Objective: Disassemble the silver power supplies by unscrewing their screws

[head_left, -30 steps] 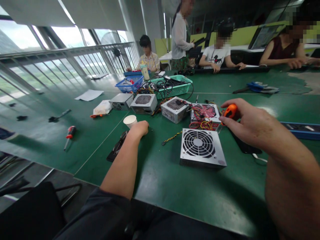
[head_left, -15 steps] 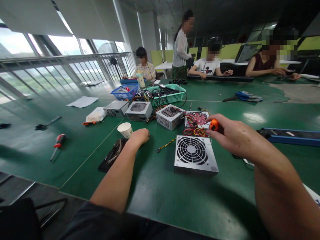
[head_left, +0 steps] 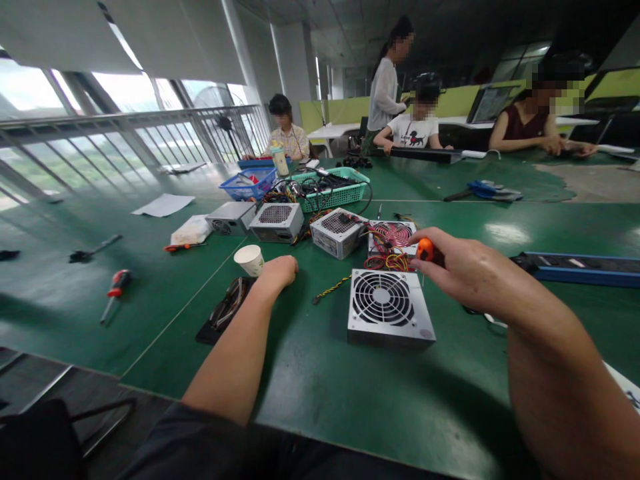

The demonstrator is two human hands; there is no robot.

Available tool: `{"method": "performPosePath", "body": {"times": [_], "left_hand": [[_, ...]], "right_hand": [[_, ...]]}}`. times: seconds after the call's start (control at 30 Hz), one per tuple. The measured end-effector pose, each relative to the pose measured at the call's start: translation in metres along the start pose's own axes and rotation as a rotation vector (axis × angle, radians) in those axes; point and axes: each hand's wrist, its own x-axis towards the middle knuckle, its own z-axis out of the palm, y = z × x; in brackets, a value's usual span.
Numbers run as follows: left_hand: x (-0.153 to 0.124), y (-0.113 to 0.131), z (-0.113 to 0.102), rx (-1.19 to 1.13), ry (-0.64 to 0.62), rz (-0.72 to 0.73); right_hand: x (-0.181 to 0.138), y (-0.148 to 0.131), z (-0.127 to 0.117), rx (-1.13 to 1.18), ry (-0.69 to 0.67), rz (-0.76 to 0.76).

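My right hand grips the orange handle of a screwdriver above the back right corner of a computer power supply. Its thin shaft points downward beside that corner; I cannot tell whether the tip touches. The power supply lies with its round fan grille facing up, and a twisted yellow-black cable sticks out to its left. On the table beside a white paper cup rests my left hand, its fingers curled closed. Whatever is inside those fingers is hidden. Under my left forearm sits a dark tray with thin items.
Several more power supplies stand behind with loose cables. A green basket of cables and a blue basket are farther back. A red-black screwdriver lies left, a blue power strip right. Other people sit across the table.
My hands and the power supply have hardly moved. In the background, the standing person has shifted right, and the seated person's long dark bar has moved.
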Motion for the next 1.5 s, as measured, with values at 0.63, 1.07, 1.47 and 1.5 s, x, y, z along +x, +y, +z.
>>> {"method": "performPosePath", "body": {"times": [0.63,1.07,1.47,1.5], "left_hand": [[0.004,0.004,-0.002,0.062,-0.045,-0.03],[0.002,0.004,-0.007,0.033,0.091,-0.032],[-0.033,0.093,0.0,-0.415,0.609,0.762],[-0.035,0.096,0.0,-0.448,0.633,0.794]], "right_hand": [[-0.005,-0.015,-0.018,0.05,-0.011,-0.003],[-0.005,-0.001,-0.023,0.084,0.023,0.052],[-0.006,-0.013,-0.024,0.211,0.155,0.0],[-0.006,-0.014,-0.024,0.221,0.163,-0.003]]}}
